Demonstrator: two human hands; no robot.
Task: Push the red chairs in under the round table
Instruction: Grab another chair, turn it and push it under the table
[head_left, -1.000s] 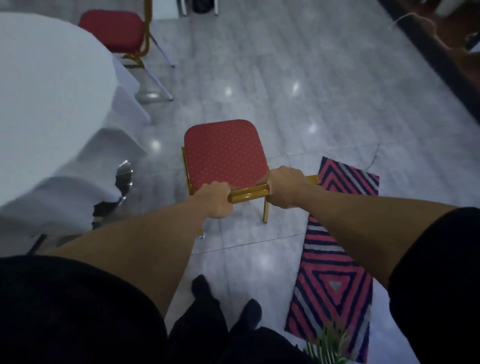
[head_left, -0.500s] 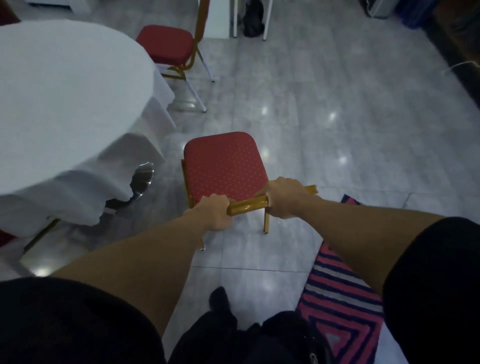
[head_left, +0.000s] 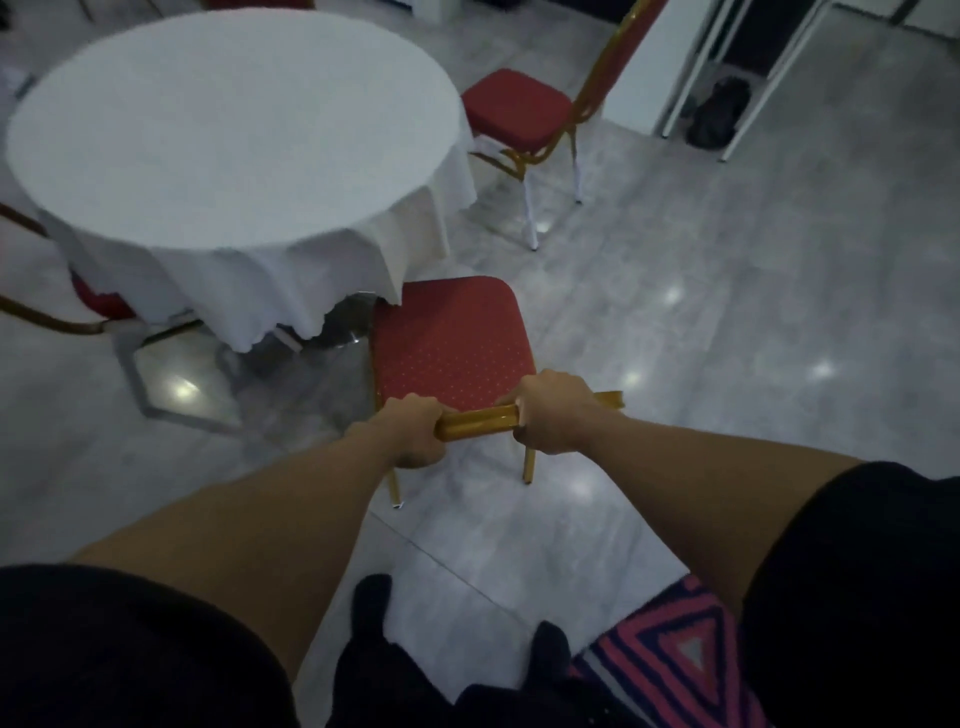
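Presently, left hand (head_left: 413, 436) and right hand (head_left: 551, 413) are both wrapping their fingers tight around the gold top rail (head_left: 478, 422) of a red chair (head_left: 449, 340). Its seat's far corner is touching the white tablecloth's hem (head_left: 291, 291) on the round table (head_left: 228, 119). A second red chair (head_left: 519, 111) is standing beside the table's far edge.

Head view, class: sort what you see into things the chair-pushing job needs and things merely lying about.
Job: held red chair, gripped by left hand and right hand; far red chair; round table.
Lying about: striped rug; dark bag.
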